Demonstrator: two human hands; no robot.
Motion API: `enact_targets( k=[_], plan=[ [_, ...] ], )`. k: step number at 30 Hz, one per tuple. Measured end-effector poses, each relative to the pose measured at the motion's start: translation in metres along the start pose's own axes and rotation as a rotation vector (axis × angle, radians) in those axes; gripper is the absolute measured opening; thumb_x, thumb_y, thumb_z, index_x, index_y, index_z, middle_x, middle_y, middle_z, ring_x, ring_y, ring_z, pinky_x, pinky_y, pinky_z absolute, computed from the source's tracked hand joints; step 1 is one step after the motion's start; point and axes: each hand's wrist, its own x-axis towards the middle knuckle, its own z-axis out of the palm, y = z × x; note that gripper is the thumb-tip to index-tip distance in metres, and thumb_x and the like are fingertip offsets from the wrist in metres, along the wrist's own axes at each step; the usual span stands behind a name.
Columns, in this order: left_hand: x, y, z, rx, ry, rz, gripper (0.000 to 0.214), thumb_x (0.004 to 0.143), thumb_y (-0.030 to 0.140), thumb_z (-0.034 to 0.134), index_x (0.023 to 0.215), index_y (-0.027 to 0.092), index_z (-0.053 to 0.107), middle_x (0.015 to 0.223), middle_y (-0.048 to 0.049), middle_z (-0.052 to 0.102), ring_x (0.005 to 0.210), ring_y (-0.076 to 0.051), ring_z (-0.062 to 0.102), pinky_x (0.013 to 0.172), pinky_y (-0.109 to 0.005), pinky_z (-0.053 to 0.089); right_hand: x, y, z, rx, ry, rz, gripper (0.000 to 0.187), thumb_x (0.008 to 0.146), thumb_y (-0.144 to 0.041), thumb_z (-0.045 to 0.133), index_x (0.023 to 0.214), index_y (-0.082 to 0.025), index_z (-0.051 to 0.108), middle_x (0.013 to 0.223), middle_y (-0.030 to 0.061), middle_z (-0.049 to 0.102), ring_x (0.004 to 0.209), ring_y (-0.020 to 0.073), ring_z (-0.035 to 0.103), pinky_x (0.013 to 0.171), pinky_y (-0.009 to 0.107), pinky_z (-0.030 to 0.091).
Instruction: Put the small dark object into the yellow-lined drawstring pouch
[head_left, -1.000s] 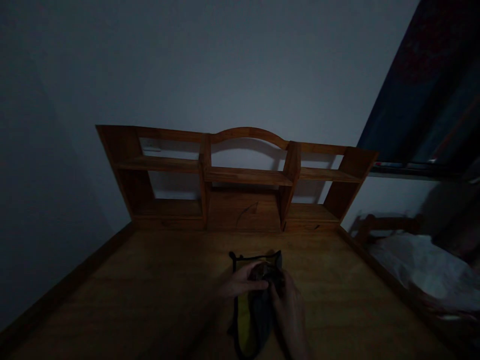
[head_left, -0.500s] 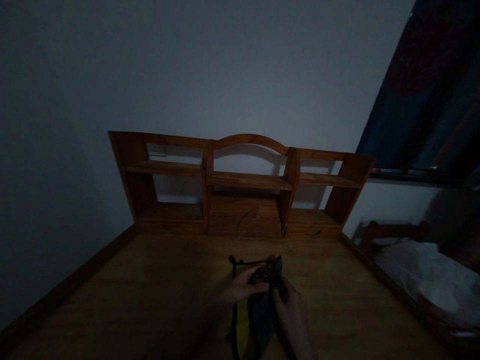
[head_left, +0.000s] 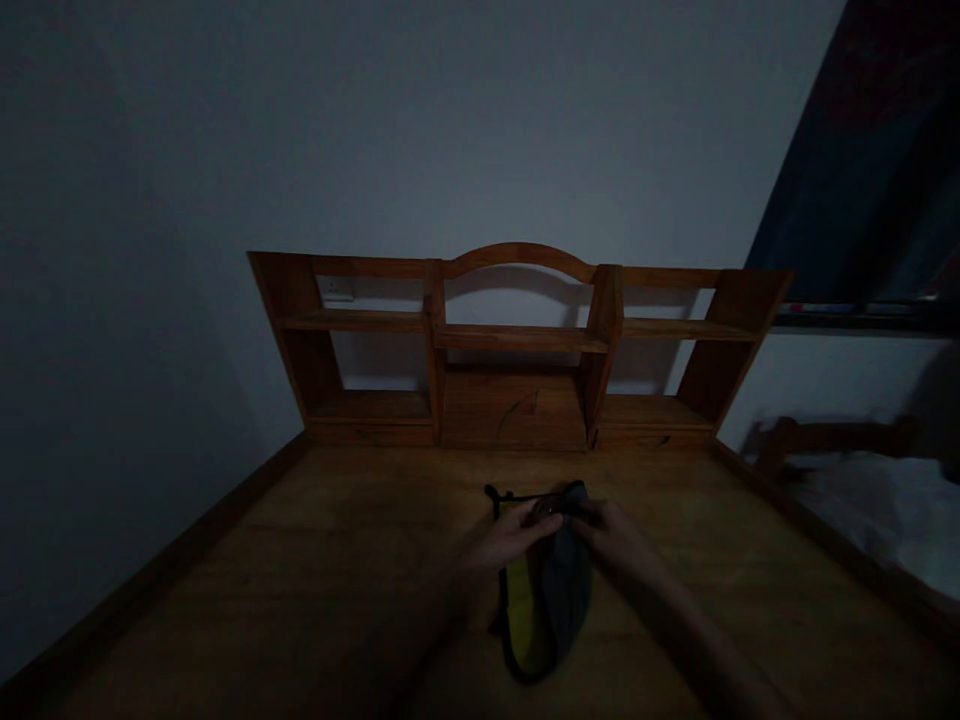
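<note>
A fabric piece (head_left: 571,590), dark grey on one side and yellow on the other with black edging, lies on the wooden desktop (head_left: 360,560); its exact kind is hard to make out in the dim light. My left hand (head_left: 511,540) is closed over its upper part, thumb and fingers around a small, dark brown, slightly shiny thing (head_left: 546,508) that I cannot name. From the right, my right hand (head_left: 613,535) pinches the dark grey upper edge of the fabric. Both hands are close together, and their fingertips are partly hidden in shadow.
Behind the desktop stands a wooden shelf unit (head_left: 521,338) with several compartments against a pale wall (head_left: 465,120). A raised wooden rim (head_left: 810,525) runs along the right side. Beyond it are a wooden rail (head_left: 840,437), white bedding-like material (head_left: 892,500) and a dark curtain (head_left: 847,180).
The view has shifted, so the shelf appears farther right and higher. My right hand has moved up the fabric toward its top edge, and more of the fabric's lower end shows.
</note>
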Motion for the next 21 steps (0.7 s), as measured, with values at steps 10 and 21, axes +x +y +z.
enact_targets(
  k=[10, 21],
  plan=[
    [0.011, -0.007, -0.004, -0.154, 0.136, 0.151, 0.055, 0.075, 0.035, 0.073, 0.124, 0.019, 0.057, 0.126, -0.0091, 0.059, 0.118, -0.027, 0.053, 0.104, -0.039, 0.037, 0.036, 0.015, 0.017, -0.11, -0.052, -0.173, 0.029, 0.081, -0.028, 0.052, 0.101, -0.016, 0.069, 0.099, 0.0083, 0.072, 0.092, 0.0263, 0.066, 0.084, 0.039, 0.05],
    [0.016, -0.02, -0.008, -0.141, 0.351, 0.006, 0.047, 0.074, 0.042, 0.071, 0.112, 0.017, 0.064, 0.11, -0.0082, 0.068, 0.104, -0.027, 0.061, 0.093, -0.037, 0.046, 0.022, 0.017, 0.016, -0.097, -0.032, -0.16, 0.043, 0.079, -0.018, 0.051, 0.12, -0.019, 0.06, 0.115, 0.0075, 0.066, 0.105, 0.0236, 0.062, 0.094, 0.039, 0.047]
  ],
)
